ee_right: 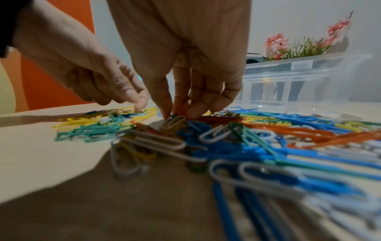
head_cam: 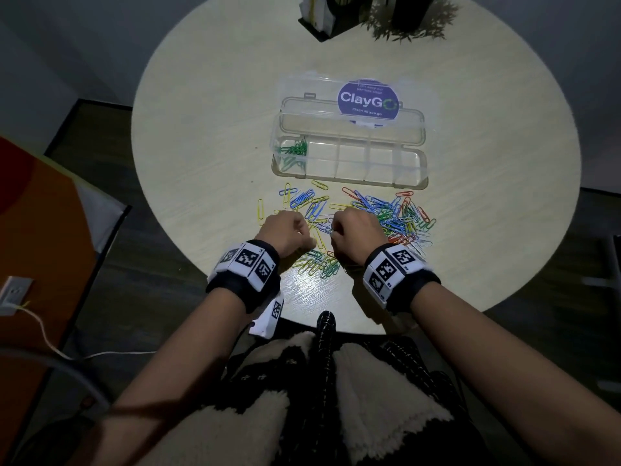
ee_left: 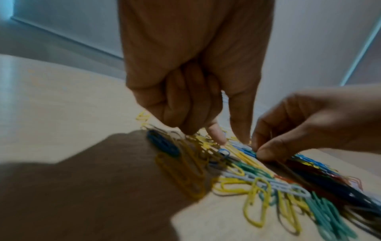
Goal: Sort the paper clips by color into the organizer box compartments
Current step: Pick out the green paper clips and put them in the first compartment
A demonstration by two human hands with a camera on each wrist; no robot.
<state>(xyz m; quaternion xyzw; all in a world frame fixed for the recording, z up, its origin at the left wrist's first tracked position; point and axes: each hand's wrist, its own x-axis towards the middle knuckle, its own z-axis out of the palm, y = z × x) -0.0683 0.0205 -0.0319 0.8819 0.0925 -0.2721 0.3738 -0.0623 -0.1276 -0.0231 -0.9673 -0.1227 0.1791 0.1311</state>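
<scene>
Head view | R hand point(head_cam: 358, 230) pinching wire clips point(head_cam: 386, 213) | clear plastic box point(head_cam: 349, 176)

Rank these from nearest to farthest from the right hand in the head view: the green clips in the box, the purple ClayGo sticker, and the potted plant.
From the right hand:
1. Green paper clips, in the leftmost compartment of the clear plastic organizer box, ahead and left.
2. Round purple ClayGo sticker, behind the box's open lid.
3. Potted plant, at the table's far edge.

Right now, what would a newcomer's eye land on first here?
The heap of multicoloured paper clips spread on the round table, with both hands picking in it. Behind it stands the clear organizer box, lid open, green clips only in its leftmost compartment.
</scene>
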